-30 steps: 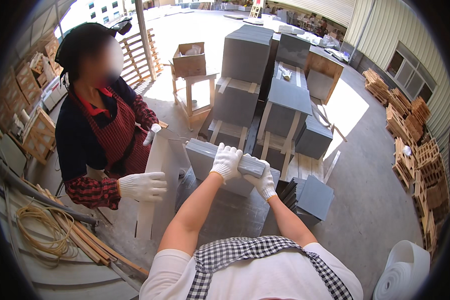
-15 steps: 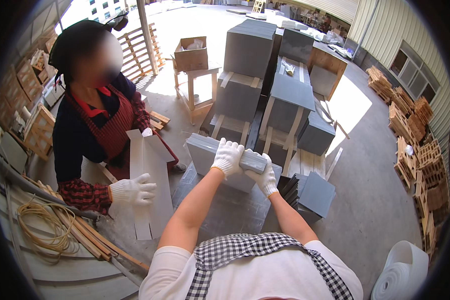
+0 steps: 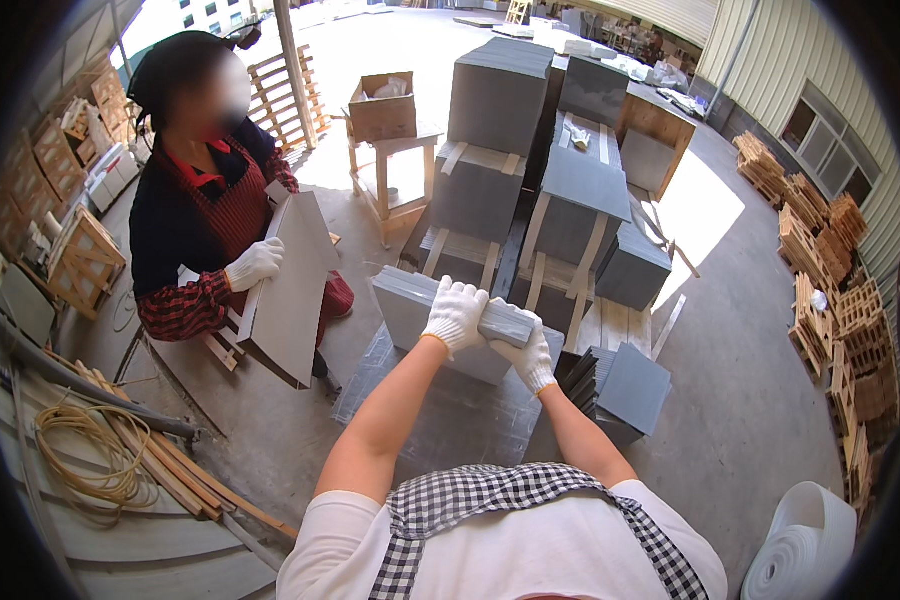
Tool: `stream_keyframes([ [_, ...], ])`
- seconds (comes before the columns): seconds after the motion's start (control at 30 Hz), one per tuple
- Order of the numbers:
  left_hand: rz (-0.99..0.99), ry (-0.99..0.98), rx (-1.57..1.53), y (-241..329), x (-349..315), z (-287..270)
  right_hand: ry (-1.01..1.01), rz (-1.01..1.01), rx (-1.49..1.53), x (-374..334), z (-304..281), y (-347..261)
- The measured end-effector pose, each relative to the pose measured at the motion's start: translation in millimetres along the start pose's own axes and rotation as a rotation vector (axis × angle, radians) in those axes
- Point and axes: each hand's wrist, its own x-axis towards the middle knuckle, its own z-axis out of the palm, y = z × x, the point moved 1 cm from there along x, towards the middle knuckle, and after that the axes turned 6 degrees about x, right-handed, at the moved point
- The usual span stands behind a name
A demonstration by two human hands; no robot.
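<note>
Grey slabs (image 3: 415, 320) looked heavy, rigid, chippable; left hand (image 3: 457, 318) clasped their top, right hand (image 3: 526, 358) one end: sensible holds.

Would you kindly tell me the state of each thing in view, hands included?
Slab bundle: upright, on edge.
Left hand: gloved, closed over the bundle's top edge.
Right hand: gloved, gripping the bundle's right end.
White box: tilted, held by a co-worker's hand; whether fully shut, cannot tell.
Cardboard box: open, on a stool.
White roll: wound up, outer end loose.
Cord: coiled.
Pallets: stacked.
</note>
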Motion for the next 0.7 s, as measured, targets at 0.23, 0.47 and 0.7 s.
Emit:
stream_keyframes([
  [0.23, -0.008, 0.001, 0.002, -2, -2, -1, -0.021, 0.031, -0.009, -1, 3, -13],
  [0.47, -0.009, 0.005, -0.02, -3, -4, -3, -0.033, 0.057, 0.007, 1, 5, 0],
  [0.7, -0.01, -0.038, -0.026, -1, -4, -5, 0.042, -0.061, -0.095, 0, 3, 27],
])
